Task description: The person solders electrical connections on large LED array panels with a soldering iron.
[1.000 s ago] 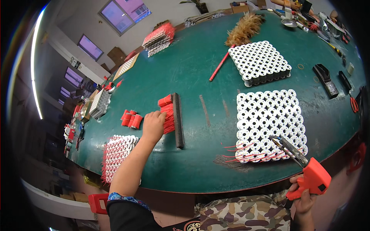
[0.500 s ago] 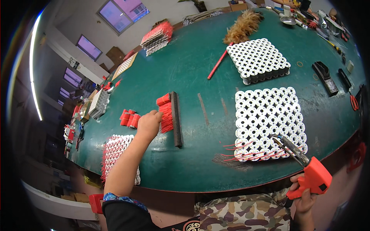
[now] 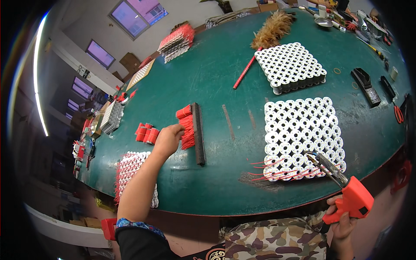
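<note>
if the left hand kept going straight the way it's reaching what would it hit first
The left hand already reaches the row of red fuse strands; just beyond them lies the long dark bar. Exact contact is hard to judge from this view.

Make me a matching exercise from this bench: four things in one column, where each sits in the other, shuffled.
Things:
1. left hand
2. right hand
3. feather duster
4. near block of white tubes

Places:
A. far side of the green table
B. on the loose red fuses by the black bar
C. under the tool's tip
D. gripping the orange tool

Pairs: 1-B, 2-D, 3-A, 4-C
</note>
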